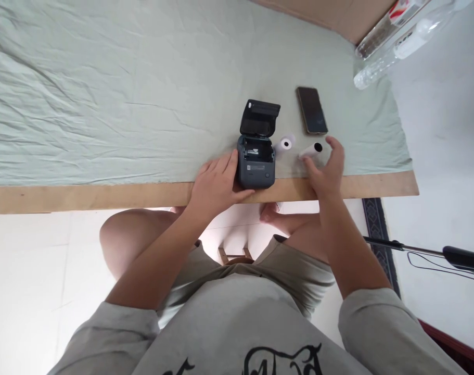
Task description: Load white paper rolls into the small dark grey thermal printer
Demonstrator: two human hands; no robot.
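Head camera: left fingers [231, 163] spread against the dark device [256, 175], right fingers [336, 148] wide open, thumb [310, 164] touching the right white roll [309, 151].

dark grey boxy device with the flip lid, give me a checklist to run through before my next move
- Black flip-up lid raised: ok
- Left hand against the dark grey boxy device: ok
- Open compartment free of loose bits: cannot tell, shadowed inside
- White cylindrical roll with the wide dark end gripped: not ok, right hand is beside it, finger and thumb spread
- Black rectangular phone apart from the device: ok
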